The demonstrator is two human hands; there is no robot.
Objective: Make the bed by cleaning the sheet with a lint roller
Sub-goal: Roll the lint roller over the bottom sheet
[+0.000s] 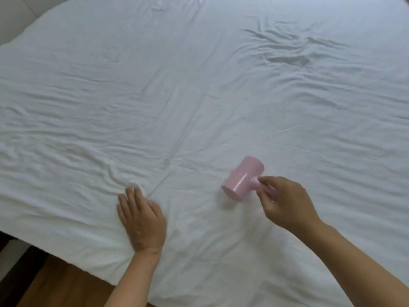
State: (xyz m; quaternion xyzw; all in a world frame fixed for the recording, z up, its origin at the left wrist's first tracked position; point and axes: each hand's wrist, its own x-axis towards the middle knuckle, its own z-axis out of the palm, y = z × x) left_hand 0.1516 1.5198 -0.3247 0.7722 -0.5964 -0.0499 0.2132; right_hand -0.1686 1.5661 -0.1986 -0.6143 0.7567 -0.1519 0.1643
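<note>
Nearest, at lower left: a strip of brown wood floor (59, 284) below the bed's edge, then a white sheet (199, 96) spread over the whole bed, creased throughout, with a tighter knot of wrinkles toward the far right and a pale wall or headboard (13, 16) at the far left corner. Left hand (141, 220) lies flat on the sheet near the edge, palm down, fingers straight and close together. Right hand (285, 202), fingers curled, pinches the short handle of a pink lint roller (243, 178), whose drum sits on the sheet just beyond it, at centre right.
</note>
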